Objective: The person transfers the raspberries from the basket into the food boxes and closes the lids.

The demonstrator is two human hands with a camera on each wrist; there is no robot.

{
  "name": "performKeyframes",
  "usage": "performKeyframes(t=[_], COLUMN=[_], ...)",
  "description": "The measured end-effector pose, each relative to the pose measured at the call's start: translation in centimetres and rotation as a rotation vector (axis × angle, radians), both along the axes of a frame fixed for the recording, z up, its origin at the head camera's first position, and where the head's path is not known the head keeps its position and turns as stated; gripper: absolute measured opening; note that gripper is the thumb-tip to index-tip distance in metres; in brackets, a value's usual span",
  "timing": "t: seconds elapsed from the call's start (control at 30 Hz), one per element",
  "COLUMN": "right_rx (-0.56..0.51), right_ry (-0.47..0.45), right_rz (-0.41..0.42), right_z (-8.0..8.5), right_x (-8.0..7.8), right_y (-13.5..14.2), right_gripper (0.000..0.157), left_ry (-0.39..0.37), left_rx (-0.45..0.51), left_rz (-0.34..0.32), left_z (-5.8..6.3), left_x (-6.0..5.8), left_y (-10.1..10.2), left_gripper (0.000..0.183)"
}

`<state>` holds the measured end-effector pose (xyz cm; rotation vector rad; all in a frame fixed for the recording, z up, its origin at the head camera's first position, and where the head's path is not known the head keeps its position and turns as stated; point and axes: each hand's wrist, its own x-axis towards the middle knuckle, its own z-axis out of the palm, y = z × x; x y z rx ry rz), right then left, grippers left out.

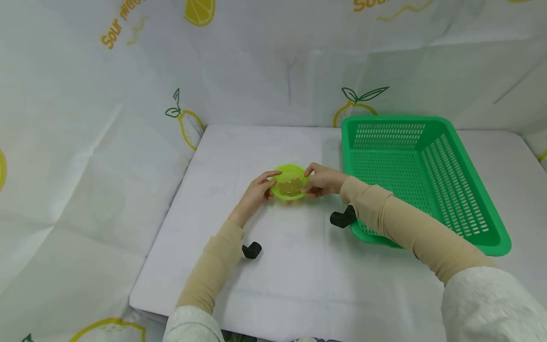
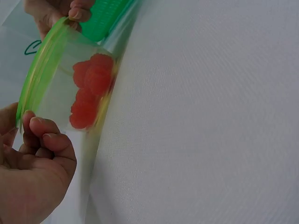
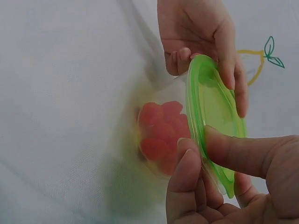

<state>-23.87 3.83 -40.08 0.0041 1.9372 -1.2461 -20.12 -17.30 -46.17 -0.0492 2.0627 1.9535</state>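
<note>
A clear round plastic tub (image 2: 60,88) with a bright green lid (image 1: 291,172) is between my two hands near the middle of the table. Red raspberries (image 2: 96,81) show through its wall, gathered at the bottom. My left hand (image 1: 255,192) grips the rim on the left side, fingers curled under the edge. On the opposite side my right hand (image 1: 325,181) pinches the rim; in the right wrist view its thumb (image 3: 238,149) lies on the lid and its fingers are beneath the edge. The lid sits on the tub all round the part that shows.
A large green plastic basket (image 1: 480,190) with slotted walls stands on the right of the white table (image 1: 295,275), partly behind my right forearm. Lemon-printed sheeting (image 1: 265,71) hangs behind the table and at its left. Black wrist-mounted pieces (image 1: 343,217) stick out below both wrists.
</note>
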Motion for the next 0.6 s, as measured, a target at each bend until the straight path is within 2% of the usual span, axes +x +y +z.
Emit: performKeyframes(t=[0.13,0.27,0.4,0.6], right_rx=[-0.003,0.0,0.014,0.015], right_ry=[-0.002,0.009,0.011,0.006], right_rz=[0.008,0.006,0.014,0.019], right_z=[0.03,0.02,0.02,0.04], right_x=[-0.06,-0.12,-0.17,0.01], right_y=[0.05,0.14,0.08,-0.06], right_gripper=[0.047,0.046,0.045,0.048], left_ry=[0.04,0.068,0.039,-0.011], left_rx=[-0.044,-0.015,0.029,0.086], left_rz=[-0.023,-0.002,0.035,0.057], left_z=[-0.44,-0.65,-0.54,-0.47], left_x=[-0.42,-0.62,-0.63,-0.63], left_y=[-0.17,-0.11,-0.04,0.01], left_gripper=[0.04,0.044,0.037,0.036])
